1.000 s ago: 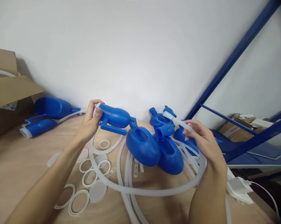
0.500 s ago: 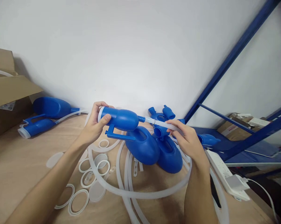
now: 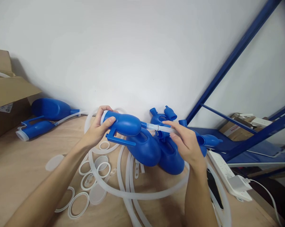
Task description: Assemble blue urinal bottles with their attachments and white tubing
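My left hand (image 3: 101,126) is wrapped round the wide, white-rimmed end of a blue plastic funnel-shaped piece (image 3: 128,123) with a side handle. A translucent hose (image 3: 151,126) sits at its narrow spout, with a small wire clamp (image 3: 157,129) round the hose. Farther along, my right hand (image 3: 186,138) has its fingers closed on the hose, partly hiding it. Below the funnel-shaped piece, two blue plastic bottles (image 3: 145,153) (image 3: 172,160) stand on the brown tabletop (image 3: 161,211).
White rings (image 3: 78,194), translucent discs (image 3: 97,194) and looped hoses (image 3: 156,196) lie in front. At left are more blue parts (image 3: 51,108) and a cardboard box (image 3: 12,116). A power strip (image 3: 227,176), dark phone (image 3: 214,189) and blue metal frame (image 3: 218,85) are at right.
My right hand has shifted slightly left, its index finger straighter along the hose. The clamp and the hose end show more clearly. My left hand keeps its grip; the view has shifted slightly.
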`<control>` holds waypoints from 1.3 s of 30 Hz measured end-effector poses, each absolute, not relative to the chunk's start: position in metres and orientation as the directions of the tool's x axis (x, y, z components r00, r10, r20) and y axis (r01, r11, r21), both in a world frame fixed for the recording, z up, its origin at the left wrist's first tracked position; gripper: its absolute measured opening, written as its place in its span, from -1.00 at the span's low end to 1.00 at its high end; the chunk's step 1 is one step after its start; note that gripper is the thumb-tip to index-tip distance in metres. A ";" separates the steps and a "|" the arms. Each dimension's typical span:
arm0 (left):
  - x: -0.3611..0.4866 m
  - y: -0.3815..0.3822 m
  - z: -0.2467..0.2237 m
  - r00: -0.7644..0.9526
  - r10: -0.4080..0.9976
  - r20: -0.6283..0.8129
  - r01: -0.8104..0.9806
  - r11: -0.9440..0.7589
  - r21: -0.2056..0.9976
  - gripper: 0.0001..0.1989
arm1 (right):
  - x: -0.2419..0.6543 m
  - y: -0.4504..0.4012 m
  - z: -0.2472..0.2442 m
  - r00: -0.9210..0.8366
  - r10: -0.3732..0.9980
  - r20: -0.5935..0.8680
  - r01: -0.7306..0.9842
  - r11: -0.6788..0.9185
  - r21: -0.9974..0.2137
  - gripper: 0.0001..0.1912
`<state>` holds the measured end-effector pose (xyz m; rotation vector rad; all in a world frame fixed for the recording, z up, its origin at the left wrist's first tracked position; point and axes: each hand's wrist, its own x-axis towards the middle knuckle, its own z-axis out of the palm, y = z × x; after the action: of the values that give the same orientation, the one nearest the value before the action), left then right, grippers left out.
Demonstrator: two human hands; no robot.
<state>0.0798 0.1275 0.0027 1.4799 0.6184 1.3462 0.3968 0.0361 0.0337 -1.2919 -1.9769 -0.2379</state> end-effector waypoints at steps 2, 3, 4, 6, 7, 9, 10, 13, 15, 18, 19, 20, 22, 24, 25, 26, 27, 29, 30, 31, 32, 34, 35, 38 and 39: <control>0.080 0.125 0.002 0.273 0.822 0.501 -0.229 -0.450 0.863 -0.54 | 0.384 0.035 0.034 -0.180 0.710 0.681 0.862 0.447 -0.239 -0.57; 0.080 0.124 0.001 0.289 0.786 0.546 -0.196 -0.510 0.838 -0.57 | 0.377 0.035 0.035 -0.177 0.714 0.677 0.867 0.440 -0.236 -0.57; 0.081 0.122 0.001 0.301 0.746 0.593 -0.157 -0.575 0.803 -0.59 | 0.369 0.034 0.035 -0.182 0.719 0.671 0.871 0.435 -0.230 -0.58; 0.083 0.119 0.000 0.310 0.666 0.678 -0.103 -0.686 0.720 -0.64 | 0.357 0.035 0.033 -0.186 0.715 0.674 0.881 0.425 -0.208 -0.54; 0.084 0.116 0.000 0.301 0.632 0.714 -0.100 -0.724 0.683 -0.66 | 0.353 0.035 0.032 -0.176 0.699 0.693 0.886 0.419 -0.197 -0.49; 0.089 0.111 0.001 0.258 0.572 0.779 -0.125 -0.779 0.614 -0.68 | 0.348 0.036 0.030 -0.162 0.637 0.754 0.895 0.417 -0.160 -0.41; 0.092 0.108 0.001 0.240 0.544 0.804 -0.134 -0.802 0.582 -0.69 | 0.348 0.036 0.029 -0.170 0.596 0.784 0.899 0.419 -0.124 -0.41; 0.102 0.098 0.001 0.182 0.505 0.843 -0.109 -0.842 0.528 -0.68 | 0.350 0.036 0.028 -0.258 0.467 0.846 0.909 0.413 0.050 -0.48; 0.109 0.091 -0.001 0.143 0.533 0.834 -0.080 -0.834 0.547 -0.67 | 0.352 0.036 0.029 -0.315 0.399 0.861 0.903 0.404 0.143 -0.52; 0.115 0.085 -0.008 0.105 0.632 0.768 -0.086 -0.763 0.641 -0.69 | 0.355 0.034 0.030 -0.381 0.355 0.854 0.872 0.444 0.204 -0.54; 0.116 0.083 -0.009 0.098 0.671 0.735 -0.085 -0.730 0.678 -0.70 | 0.355 0.033 0.031 -0.397 0.347 0.850 0.862 0.458 0.215 -0.54; 0.117 0.082 -0.011 0.091 0.710 0.699 -0.070 -0.695 0.715 -0.70 | 0.356 0.033 0.031 -0.410 0.341 0.846 0.855 0.467 0.227 -0.54; 0.118 0.080 -0.011 0.089 0.763 0.640 -0.006 -0.642 0.767 -0.69 | 0.356 0.035 0.030 -0.426 0.334 0.841 0.848 0.471 0.243 -0.53; 0.118 0.076 -0.009 0.091 0.777 0.623 0.071 -0.629 0.774 -0.69 | 0.356 0.038 0.027 -0.442 0.334 0.833 0.847 0.460 0.265 -0.51; 0.119 0.073 -0.006 0.089 0.774 0.627 0.107 -0.633 0.767 -0.71 | 0.356 0.041 0.026 -0.452 0.334 0.827 0.848 0.449 0.282 -0.51; 0.119 0.071 -0.004 0.084 0.768 0.634 0.138 -0.639 0.756 -0.73 | 0.356 0.044 0.024 -0.462 0.332 0.822 0.848 0.437 0.300 -0.50; 0.120 0.068 -0.002 0.077 0.765 0.639 0.162 -0.642 0.749 -0.76 | 0.356 0.047 0.022 -0.472 0.327 0.819 0.847 0.425 0.319 -0.49; 0.122 0.064 0.003 0.059 0.770 0.635 0.175 -0.634 0.753 -0.77 | 0.356 0.051 0.018 -0.487 0.318 0.814 0.843 0.416 0.342 -0.48; 0.123 0.063 0.005 0.054 0.781 0.623 0.166 -0.622 0.765 -0.76 | 0.355 0.052 0.017 -0.486 0.315 0.815 0.841 0.422 0.339 -0.48; 0.123 0.062 0.006 0.050 0.801 0.596 0.143 -0.597 0.790 -0.74 | 0.355 0.052 0.017 -0.481 0.318 0.817 0.841 0.431 0.328 -0.48; 0.124 0.062 0.007 0.048 0.834 0.549 0.106 -0.551 0.828 -0.71 | 0.354 0.052 0.017 -0.472 0.322 0.821 0.842 0.439 0.312 -0.49; 0.127 0.065 0.009 0.078 0.922 0.379 -0.021 -0.379 0.925 -0.64 | 0.351 0.050 0.017 -0.459 0.339 0.821 0.850 0.437 0.295 -0.49; 0.129 0.067 0.009 0.105 0.960 0.261 -0.100 -0.251 0.963 -0.60 | 0.350 0.049 0.018 -0.461 0.349 0.816 0.853 0.428 0.299 -0.48; 0.134 0.075 0.008 0.205 0.976 -0.079 -0.281 0.135 0.950 -0.51 | 0.346 0.048 0.018 -0.494 0.364 0.790 0.846 0.411 0.340 -0.46; 0.134 0.077 0.008 0.225 0.965 -0.135 -0.308 0.202 0.930 -0.50 | 0.344 0.048 0.017 -0.496 0.362 0.789 0.845 0.411 0.342 -0.47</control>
<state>0.1343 0.0767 0.0083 0.9316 0.8990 1.0806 0.3442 0.0479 0.0172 -1.0205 -2.0445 -0.9976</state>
